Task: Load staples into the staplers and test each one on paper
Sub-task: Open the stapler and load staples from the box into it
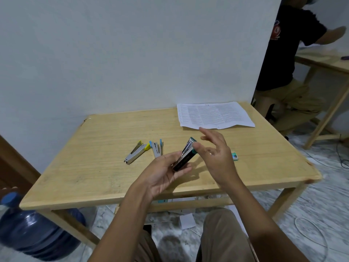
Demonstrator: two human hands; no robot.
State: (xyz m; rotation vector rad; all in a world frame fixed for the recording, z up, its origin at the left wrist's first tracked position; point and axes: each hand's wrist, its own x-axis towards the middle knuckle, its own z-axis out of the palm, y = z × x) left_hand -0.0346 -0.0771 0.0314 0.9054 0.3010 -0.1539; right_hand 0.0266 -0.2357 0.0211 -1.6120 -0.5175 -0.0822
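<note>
My left hand [164, 173] holds a dark green stapler [186, 157] above the wooden table [94, 167], tilted with its metal top pointing away. My right hand [215, 152] is at the stapler's far end, thumb pressed on the green tip, other fingers spread. A yellow stapler [136, 151] lies opened out on the table to the left. A blue stapler [156, 148] lies open beside it. A small green staple box [234, 155] peeks out behind my right hand. A printed paper sheet [215, 115] lies at the table's far edge.
A white wall stands just behind the table. A blue water jug [32, 225] sits on the floor at the left. Another person [283, 59] sits at a second table to the right. Paper scraps and cables lie on the floor.
</note>
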